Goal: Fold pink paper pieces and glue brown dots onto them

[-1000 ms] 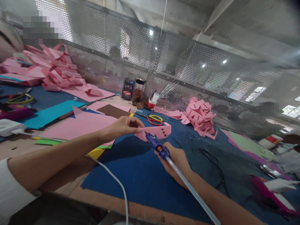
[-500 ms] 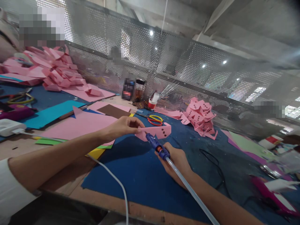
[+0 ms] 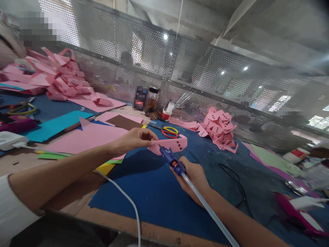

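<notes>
One diamond-marked pink strip (image 3: 174,143) is above the blue mat (image 3: 144,200), pinched in the left hand (image 3: 140,137); the right hand (image 3: 195,175) grips a glue gun (image 3: 168,156) at it. Gluing appears incomplete: marked pieces (image 3: 218,126) (seemingly finished) stand beyond, plain pieces (image 3: 64,78) far left.

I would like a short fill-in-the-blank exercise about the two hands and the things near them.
1. The left hand holds a strip whose colour is ____.
2. The right hand grips a ____, from whose back a translucent rod extends.
3. Beyond the strip, the scissors have one red handle and one ____ handle.

Missing words: pink; glue gun; yellow.
</notes>
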Action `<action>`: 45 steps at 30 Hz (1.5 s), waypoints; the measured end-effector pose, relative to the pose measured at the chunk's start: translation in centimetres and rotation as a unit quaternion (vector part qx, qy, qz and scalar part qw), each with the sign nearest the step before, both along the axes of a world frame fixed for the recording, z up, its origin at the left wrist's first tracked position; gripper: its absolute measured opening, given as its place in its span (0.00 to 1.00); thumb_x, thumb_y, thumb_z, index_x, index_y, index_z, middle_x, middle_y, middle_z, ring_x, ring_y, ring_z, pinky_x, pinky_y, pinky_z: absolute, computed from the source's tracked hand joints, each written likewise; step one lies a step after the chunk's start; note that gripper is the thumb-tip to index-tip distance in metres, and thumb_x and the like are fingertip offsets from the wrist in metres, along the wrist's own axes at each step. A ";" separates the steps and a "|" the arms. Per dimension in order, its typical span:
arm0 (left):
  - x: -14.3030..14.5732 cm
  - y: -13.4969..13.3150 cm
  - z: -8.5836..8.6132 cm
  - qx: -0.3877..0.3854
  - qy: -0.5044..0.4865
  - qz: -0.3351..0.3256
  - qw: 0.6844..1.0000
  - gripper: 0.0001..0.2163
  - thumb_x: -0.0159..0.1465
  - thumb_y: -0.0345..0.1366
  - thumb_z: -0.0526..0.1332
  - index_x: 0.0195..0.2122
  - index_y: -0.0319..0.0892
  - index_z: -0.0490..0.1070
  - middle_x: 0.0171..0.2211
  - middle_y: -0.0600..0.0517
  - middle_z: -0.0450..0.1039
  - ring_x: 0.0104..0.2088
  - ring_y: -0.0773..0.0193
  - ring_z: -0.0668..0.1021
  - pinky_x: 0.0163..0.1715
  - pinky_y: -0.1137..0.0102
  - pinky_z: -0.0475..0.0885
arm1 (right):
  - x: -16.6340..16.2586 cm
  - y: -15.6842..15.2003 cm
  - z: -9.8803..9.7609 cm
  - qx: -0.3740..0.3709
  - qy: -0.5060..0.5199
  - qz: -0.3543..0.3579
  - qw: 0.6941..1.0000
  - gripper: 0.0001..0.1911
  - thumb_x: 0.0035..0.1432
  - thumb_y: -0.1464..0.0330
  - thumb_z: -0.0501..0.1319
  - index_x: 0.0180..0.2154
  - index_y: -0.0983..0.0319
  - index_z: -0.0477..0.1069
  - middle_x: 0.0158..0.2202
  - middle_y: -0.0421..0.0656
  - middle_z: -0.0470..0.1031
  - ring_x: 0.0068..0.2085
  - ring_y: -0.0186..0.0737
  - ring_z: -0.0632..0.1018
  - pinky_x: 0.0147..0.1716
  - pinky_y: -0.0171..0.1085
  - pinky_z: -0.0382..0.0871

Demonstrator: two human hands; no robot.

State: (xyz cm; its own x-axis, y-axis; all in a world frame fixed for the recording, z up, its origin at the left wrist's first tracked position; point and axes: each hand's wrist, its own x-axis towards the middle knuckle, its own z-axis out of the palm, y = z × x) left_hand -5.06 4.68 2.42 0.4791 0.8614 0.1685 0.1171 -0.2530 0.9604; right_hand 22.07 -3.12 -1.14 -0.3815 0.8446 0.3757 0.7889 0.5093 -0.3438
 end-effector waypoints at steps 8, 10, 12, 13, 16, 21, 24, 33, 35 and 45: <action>-0.1 0.1 0.1 0.002 0.005 0.001 1.000 0.11 0.57 0.39 0.68 0.40 0.41 0.77 0.36 0.51 0.78 0.36 0.64 0.76 0.38 0.71 0.70 | -0.1 0.0 0.1 -0.006 0.005 0.000 1.000 0.07 0.60 0.65 0.60 0.33 0.58 0.62 0.22 0.34 0.69 0.21 0.34 0.70 0.24 0.31 0.52; -0.1 0.1 0.0 -0.001 0.005 0.001 1.000 0.11 0.57 0.39 0.68 0.39 0.41 0.77 0.36 0.51 0.78 0.36 0.64 0.77 0.38 0.71 0.70 | 0.0 0.0 0.1 -0.002 0.007 0.002 1.000 0.06 0.60 0.66 0.60 0.34 0.58 0.62 0.23 0.34 0.70 0.22 0.34 0.71 0.24 0.31 0.53; -0.1 0.1 0.0 -0.001 0.004 0.001 1.000 0.11 0.57 0.38 0.68 0.39 0.40 0.77 0.36 0.51 0.78 0.37 0.64 0.77 0.39 0.71 0.71 | 0.0 0.0 0.1 -0.001 0.012 0.006 1.000 0.05 0.60 0.66 0.60 0.35 0.58 0.63 0.24 0.35 0.71 0.23 0.34 0.71 0.25 0.31 0.54; -0.1 0.1 0.0 -0.001 0.003 0.001 1.000 0.11 0.57 0.38 0.68 0.39 0.40 0.77 0.36 0.51 0.78 0.37 0.64 0.77 0.39 0.71 0.71 | 0.0 0.0 0.1 -0.002 0.015 0.009 1.000 0.05 0.59 0.67 0.60 0.35 0.58 0.63 0.24 0.35 0.71 0.23 0.34 0.71 0.25 0.31 0.54; -0.1 0.1 -0.1 0.000 0.001 0.002 1.000 0.11 0.57 0.39 0.69 0.39 0.40 0.77 0.36 0.50 0.79 0.37 0.63 0.77 0.40 0.70 0.71 | -0.2 -0.2 0.6 -0.018 0.032 0.010 0.999 0.04 0.58 0.67 0.60 0.35 0.58 0.65 0.24 0.35 0.70 0.23 0.34 0.71 0.25 0.31 0.56; -0.2 0.2 0.0 0.000 -0.007 0.010 1.000 0.12 0.56 0.39 0.69 0.39 0.40 0.77 0.36 0.49 0.79 0.36 0.62 0.78 0.39 0.68 0.72 | -0.9 -0.7 1.8 -0.036 0.087 -0.016 0.995 0.08 0.60 0.61 0.59 0.34 0.59 0.68 0.23 0.36 0.70 0.23 0.34 0.71 0.25 0.31 0.59; -0.3 0.4 0.0 -0.008 -0.019 0.019 1.000 0.12 0.56 0.38 0.69 0.39 0.39 0.77 0.36 0.49 0.79 0.36 0.62 0.78 0.39 0.68 0.72 | -1.3 -1.2 2.8 -0.064 0.128 -0.018 0.989 0.13 0.62 0.57 0.58 0.33 0.60 0.68 0.22 0.36 0.67 0.23 0.33 0.68 0.23 0.31 0.59; -1.5 2.6 0.1 -0.037 -0.096 0.111 0.988 0.12 0.52 0.34 0.72 0.38 0.38 0.78 0.36 0.49 0.78 0.35 0.66 0.78 0.38 0.71 0.72 | -0.3 -0.3 2.7 -0.145 0.212 -0.040 0.966 0.19 0.61 0.50 0.58 0.36 0.61 0.71 0.24 0.37 0.65 0.24 0.33 0.66 0.22 0.32 0.61; -2.2 3.6 0.2 -0.033 -0.107 0.118 0.987 0.13 0.52 0.34 0.72 0.38 0.39 0.79 0.37 0.48 0.78 0.35 0.66 0.77 0.36 0.72 0.72 | -0.1 0.2 3.0 -0.148 0.221 -0.049 0.963 0.20 0.61 0.50 0.59 0.38 0.61 0.72 0.24 0.37 0.67 0.23 0.33 0.68 0.23 0.32 0.62; -5.1 5.9 -0.7 -0.007 -0.127 0.173 0.977 0.14 0.52 0.36 0.72 0.40 0.38 0.78 0.34 0.47 0.79 0.33 0.63 0.79 0.36 0.67 0.75 | -0.6 4.2 3.5 -0.196 0.230 -0.020 0.953 0.19 0.62 0.52 0.58 0.36 0.62 0.72 0.15 0.33 0.63 0.19 0.33 0.69 0.24 0.33 0.64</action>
